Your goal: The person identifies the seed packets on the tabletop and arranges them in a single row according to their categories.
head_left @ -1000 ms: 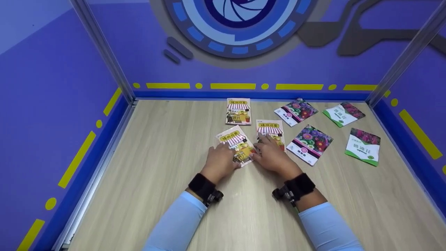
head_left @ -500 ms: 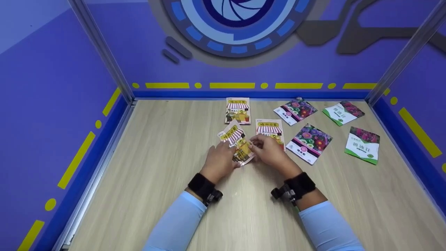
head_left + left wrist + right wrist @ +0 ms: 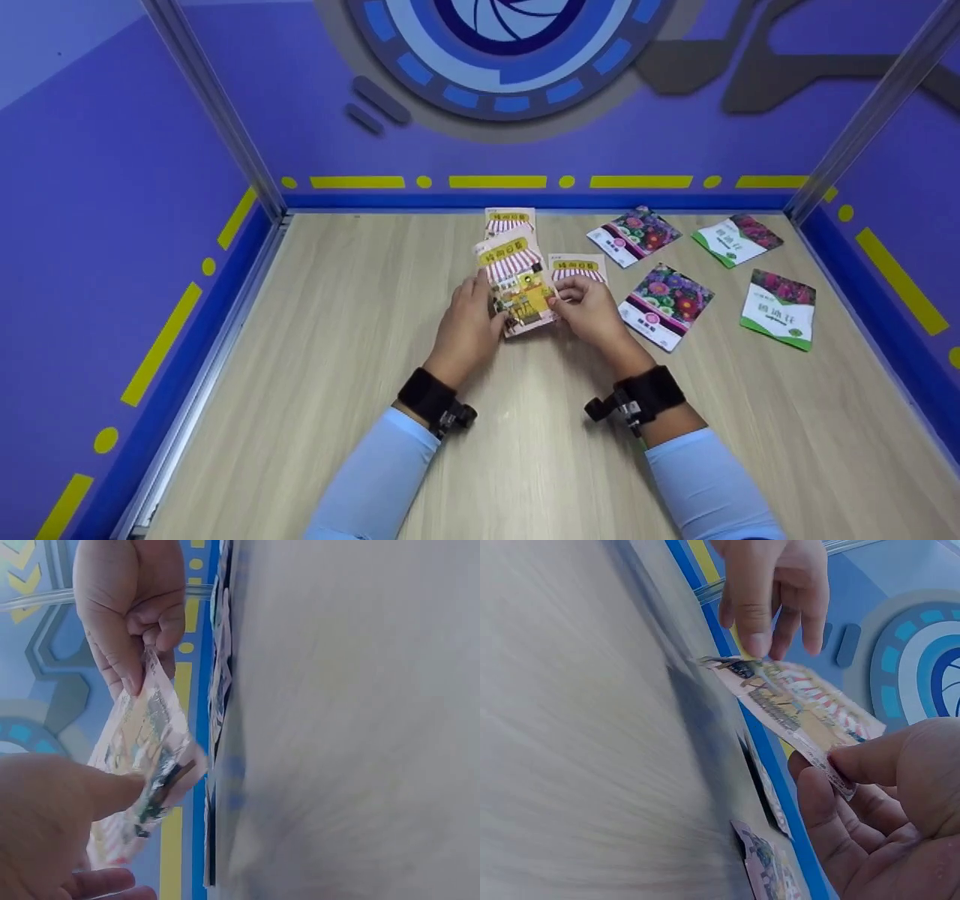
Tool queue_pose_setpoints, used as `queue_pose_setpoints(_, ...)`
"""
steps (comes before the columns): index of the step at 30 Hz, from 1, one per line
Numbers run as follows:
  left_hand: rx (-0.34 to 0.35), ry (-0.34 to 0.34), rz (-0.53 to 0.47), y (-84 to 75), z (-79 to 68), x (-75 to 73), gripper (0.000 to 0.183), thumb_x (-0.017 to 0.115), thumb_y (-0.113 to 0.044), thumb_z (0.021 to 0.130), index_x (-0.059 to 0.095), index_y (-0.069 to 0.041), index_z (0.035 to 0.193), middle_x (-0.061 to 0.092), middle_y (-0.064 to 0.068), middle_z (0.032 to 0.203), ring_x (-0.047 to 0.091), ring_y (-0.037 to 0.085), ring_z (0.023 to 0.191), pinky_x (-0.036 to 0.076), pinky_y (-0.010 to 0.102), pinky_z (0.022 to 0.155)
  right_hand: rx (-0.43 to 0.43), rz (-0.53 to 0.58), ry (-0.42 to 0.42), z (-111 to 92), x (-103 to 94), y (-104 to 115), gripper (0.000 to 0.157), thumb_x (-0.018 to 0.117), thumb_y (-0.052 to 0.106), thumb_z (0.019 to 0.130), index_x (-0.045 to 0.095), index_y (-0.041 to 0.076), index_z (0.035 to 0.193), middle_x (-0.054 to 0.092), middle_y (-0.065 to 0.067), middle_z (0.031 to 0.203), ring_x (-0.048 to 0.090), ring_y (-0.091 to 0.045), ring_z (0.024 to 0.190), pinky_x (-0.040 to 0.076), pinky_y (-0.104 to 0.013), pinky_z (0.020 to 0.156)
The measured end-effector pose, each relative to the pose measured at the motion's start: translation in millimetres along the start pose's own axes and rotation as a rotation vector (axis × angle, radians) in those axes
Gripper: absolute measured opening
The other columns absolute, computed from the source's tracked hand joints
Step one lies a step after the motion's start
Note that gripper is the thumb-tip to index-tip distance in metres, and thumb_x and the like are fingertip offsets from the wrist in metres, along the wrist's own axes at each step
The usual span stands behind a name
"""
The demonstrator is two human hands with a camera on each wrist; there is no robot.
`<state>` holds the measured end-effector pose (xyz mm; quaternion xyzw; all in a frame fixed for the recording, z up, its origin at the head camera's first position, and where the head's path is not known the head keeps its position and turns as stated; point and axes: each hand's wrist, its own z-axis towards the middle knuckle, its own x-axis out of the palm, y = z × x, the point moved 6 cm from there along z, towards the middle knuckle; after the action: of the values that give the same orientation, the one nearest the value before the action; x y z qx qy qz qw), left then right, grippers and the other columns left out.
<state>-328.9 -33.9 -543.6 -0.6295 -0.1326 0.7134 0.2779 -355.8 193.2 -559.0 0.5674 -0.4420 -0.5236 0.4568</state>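
While the R hand pinches its edge at approx. 4 o'clock btwn thumb & curled fingers, the glossy, pink-edged rectangular pkt w/ yellow title plate & striped-awning print is up off the pale wood-grain worktop, near the middle of the head view, print side showing & tilted. L hand is at the opposite edge, approx. 8 o'clock: fingers loose & fairly straight, thumb against the pkt, so open rather than gripping. Both wrist views show the pkt slanting btwn the 2 hands; R wrist view also shows a dark shadow on the worktop.

Reckoned from the held pkt in the head view: at 12 o'clock, a matching pink awning pkt, lower part hidden behind the held one; btwn 2 & 3, a 2nd pink awning pkt, lower part hidden by the R hand. Further out, a white pkt w/ pink-black band & multicoloured flower photo at approx. 2, & its twin just past 3. Furthest out, a white pkt w/ green edge & dark-pink flower photo btwn 2 & 3, its match just past 3.

Each wrist has a black strap-on camera band, e.g. the L one; lt-blue sleeves run toward 7 & 5. Blue-purple back panel w/ yellow dashes is at 12.
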Motion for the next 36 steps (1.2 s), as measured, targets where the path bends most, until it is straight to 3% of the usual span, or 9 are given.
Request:
queue_pose_setpoints(3,-0.021,-0.027,-0.087,0.5,1.9,-3.1,0.085,0.076,-0.029,0.110,0.032,0.000,0.177,0.060,0.025,0.162,0.059,0.041,0.152,0.051,0.052,0.130,0.030,0.108,-0.018,0.6,-2.4,1.1,0.018,0.074,-0.006,0.102,0.067,-0.006,0.118,0.077,0.006,0.086,0.074,-0.008,0.071,0.073,-0.038,0.070)
queue_pose_setpoints(6,-0.047,-0.024,-0.212,1.2,3.4,-4.3,0.078,0.073,-0.028,0.112,0.038,0.004,0.174,0.068,0.026,0.151,0.067,0.041,0.143,0.055,0.052,0.125,0.054,0.153,-0.028,0.6,-4.0,3.0,0.017,0.075,-0.005,0.102,0.067,-0.002,0.117,0.077,0.007,0.086,0.075,-0.009,0.071,0.073,-0.039,0.072)
queue_pose_setpoints(12,-0.178,0.020,-0.727,4.0,5.6,-2.4,0.045,0.070,-0.020,0.114,0.066,0.004,0.152,0.077,0.019,0.119,0.079,0.042,0.099,0.073,0.046,0.083,0.076,0.133,-0.034,0.2,-5.5,5.2,0.018,0.078,-0.001,0.103,0.066,0.006,0.115,0.079,0.008,0.088,0.074,-0.008,0.074,0.070,-0.029,0.067)
queue_pose_setpoints(16,-0.226,0.031,-0.913,3.8,5.9,-2.4,0.027,0.068,-0.013,0.114,0.073,0.004,0.134,0.077,0.012,0.108,0.078,0.027,0.078,0.073,0.038,0.070,0.079,0.163,-0.009,-1.0,-4.7,7.2,0.019,0.077,-0.001,0.103,0.064,0.006,0.116,0.081,0.005,0.091,0.077,-0.013,0.074,0.073,-0.039,0.072)
queue_pose_setpoints(18,-0.223,0.032,-0.961,2.5,5.8,-3.7,0.022,0.067,-0.010,0.114,0.074,0.004,0.129,0.076,0.011,0.103,0.080,0.026,0.078,0.072,0.036,0.069,0.071,0.180,0.005,-1.8,-4.3,8.9,0.019,0.076,-0.002,0.104,0.064,0.006,0.116,0.081,0.004,0.091,0.078,-0.014,0.072,0.074,-0.042,0.074)
queue_pose_setpoints(21,-0.223,0.028,-1.007,0.7,5.6,-6.2,0.019,0.066,-0.007,0.113,0.074,0.004,0.127,0.076,0.008,0.099,0.084,0.042,0.089,0.073,0.036,0.069,0.051,0.186,0.018,-3.4,-4.1,12.1,0.018,0.076,-0.002,0.104,0.063,0.005,0.114,0.082,0.003,0.091,0.078,-0.014,0.070,0.074,-0.046,0.075)
queue_pose_setpoints(26,-0.220,0.014,-1.030,0.3,5.7,-8.0,0.015,0.066,-0.005,0.113,0.072,0.005,0.123,0.076,0.008,0.098,0.082,0.057,0.102,0.073,0.036,0.069,0.023,0.192,0.030,-5.8,-3.9,16.6,0.018,0.076,-0.002,0.103,0.064,0.005,0.114,0.082,0.003,0.091,0.078,-0.015,0.070,0.073,-0.039,0.071)
queue_pose_setpoints(36,-0.246,-0.042,-0.999,1.1,5.2,-12.3,0.015,0.070,-0.008,0.113,0.075,0.004,0.120,0.078,0.010,0.096,0.085,0.050,0.093,0.072,0.034,0.066,0.000,0.217,0.034,-8.1,-3.3,20.7,0.014,0.073,-0.005,0.103,0.066,0.004,0.110,0.081,0.003,0.089,0.079,-0.016,0.070,0.073,-0.038,0.071)
